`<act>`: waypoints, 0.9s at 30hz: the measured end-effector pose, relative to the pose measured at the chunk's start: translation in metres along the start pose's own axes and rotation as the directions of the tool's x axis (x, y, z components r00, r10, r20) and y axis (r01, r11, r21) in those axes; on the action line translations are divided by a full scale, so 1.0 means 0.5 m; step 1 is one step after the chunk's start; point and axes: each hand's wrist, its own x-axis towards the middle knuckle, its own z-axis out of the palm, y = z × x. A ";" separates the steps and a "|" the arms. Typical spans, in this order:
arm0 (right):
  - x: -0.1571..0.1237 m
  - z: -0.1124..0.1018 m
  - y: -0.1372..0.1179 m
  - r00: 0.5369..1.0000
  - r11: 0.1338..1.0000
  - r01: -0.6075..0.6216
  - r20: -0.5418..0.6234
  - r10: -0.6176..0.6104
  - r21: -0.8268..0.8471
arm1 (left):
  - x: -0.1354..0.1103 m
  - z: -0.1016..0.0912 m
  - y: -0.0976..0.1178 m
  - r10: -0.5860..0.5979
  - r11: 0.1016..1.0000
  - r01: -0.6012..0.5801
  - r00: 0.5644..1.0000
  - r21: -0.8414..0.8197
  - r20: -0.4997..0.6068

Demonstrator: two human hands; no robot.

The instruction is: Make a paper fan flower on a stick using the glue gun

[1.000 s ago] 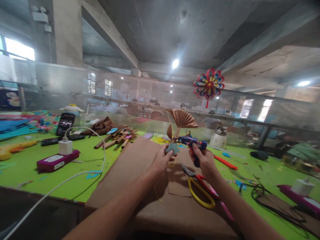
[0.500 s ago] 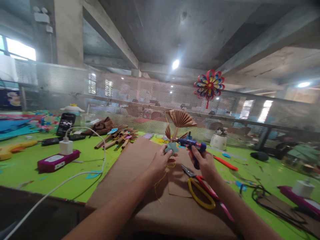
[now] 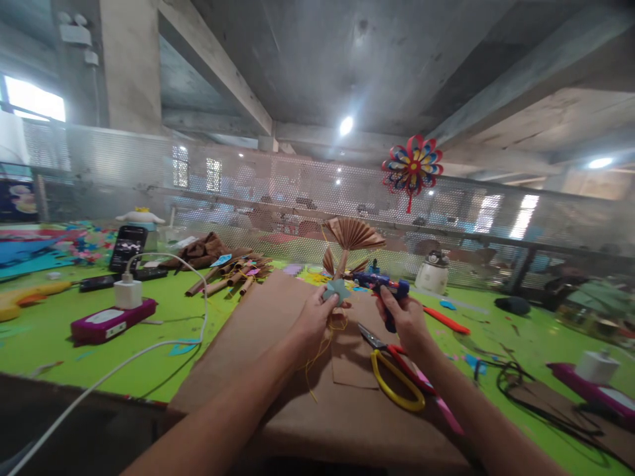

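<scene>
Between the thumb and fingers of my left hand [image 3: 317, 317] is a pale blue-green paper star [image 3: 338, 291]. Thin yellow string [image 3: 322, 354] trails below that hand. Directly behind the star rises a folded brown paper fan piece [image 3: 354, 233] on a rolled stem; whether my left fingers also hold this stem is hidden. My right hand [image 3: 404, 320] is wrapped round the grip of a dark blue glue gun [image 3: 380, 283], its nozzle pointing left towards the star, a small gap between them. Scissors [image 3: 394, 373] with yellow and red handles lie below my right hand.
Brown cardboard [image 3: 262, 344] covers the green table [image 3: 124, 370] before me. To the left are rolled paper tubes [image 3: 238, 274], a phone [image 3: 127, 248] and a purple power strip [image 3: 114, 320] with a white cable. A white figurine [image 3: 432, 272] and black cords [image 3: 530, 396] are at right.
The star in my left hand has turned so that its points show more clearly. The glue gun stays at nearly the same place, and the whole view has shifted slightly.
</scene>
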 end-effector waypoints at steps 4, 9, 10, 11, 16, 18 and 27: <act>-0.003 0.001 -0.006 1.000 0.999 -0.013 0.014 0.013 0.047 | 0.000 -0.002 0.004 -0.045 0.998 0.046 0.999 -0.044 0.013; -0.004 0.001 -0.016 1.000 0.997 -0.017 0.013 0.016 0.081 | 0.002 -0.007 0.000 -0.078 0.996 0.080 0.996 -0.039 0.051; -0.003 0.000 -0.017 1.000 0.996 -0.023 0.006 0.022 0.081 | 0.002 -0.008 -0.002 -0.070 0.997 0.072 0.996 -0.036 0.061; -0.003 0.000 -0.018 1.000 0.996 -0.029 0.001 0.029 0.080 | 0.003 -0.009 -0.004 -0.059 0.998 0.062 0.996 -0.034 0.071; -0.005 0.000 -0.021 0.999 0.999 -0.031 0.012 0.030 0.043 | 0.003 -0.014 -0.007 -0.028 0.999 0.032 0.995 -0.036 0.099; -0.006 0.000 -0.022 0.999 1.000 -0.026 0.024 0.026 0.011 | 0.001 -0.013 -0.005 -0.040 0.998 0.044 0.995 -0.040 0.096; -0.011 0.002 -0.012 0.998 0.998 0.045 0.041 -0.043 -0.053 | -0.010 0.001 0.016 -0.103 0.988 0.109 0.993 -0.109 0.056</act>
